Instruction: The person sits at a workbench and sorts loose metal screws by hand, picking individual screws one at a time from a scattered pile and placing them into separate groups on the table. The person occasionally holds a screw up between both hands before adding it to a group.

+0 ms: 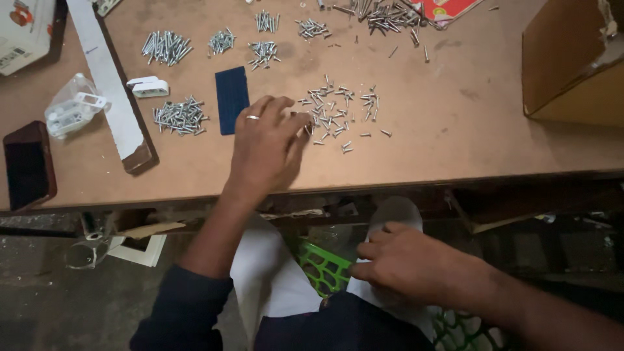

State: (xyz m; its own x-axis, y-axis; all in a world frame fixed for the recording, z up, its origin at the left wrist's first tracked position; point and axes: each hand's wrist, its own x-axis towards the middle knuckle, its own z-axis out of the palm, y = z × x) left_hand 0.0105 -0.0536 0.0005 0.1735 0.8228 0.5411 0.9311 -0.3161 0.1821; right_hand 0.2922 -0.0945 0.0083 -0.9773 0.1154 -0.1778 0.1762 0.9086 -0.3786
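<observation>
We are resting our left hand (265, 148) on the brown table (455, 123) near the middle of the frame, palm down, a ring on one finger. Its fingers are curling loosely, spread a little, with the tips reaching into the left edge of a scattered patch of small screws (338, 114) — whether any screw is pinched under them we cannot tell. Just left of this hand a dark blue ribbed block (231, 99) is lying flat on the table.

Our right hand (416, 263) is sitting low in the frame, below the table edge, over our lap. Its fingers are bent and drawn together, the tips touching the rim of a green mesh basket (323, 266); we cannot tell if anything small is held between them.

Further piles of screws (180, 116) are lying in the upper left and along the top edge. A white strip on a dark board (114, 84) is running diagonally at the left, with a clear plastic part (68, 107) and a dark phone (27, 166) beside it — a cardboard box (572, 62) is standing at the upper right
</observation>
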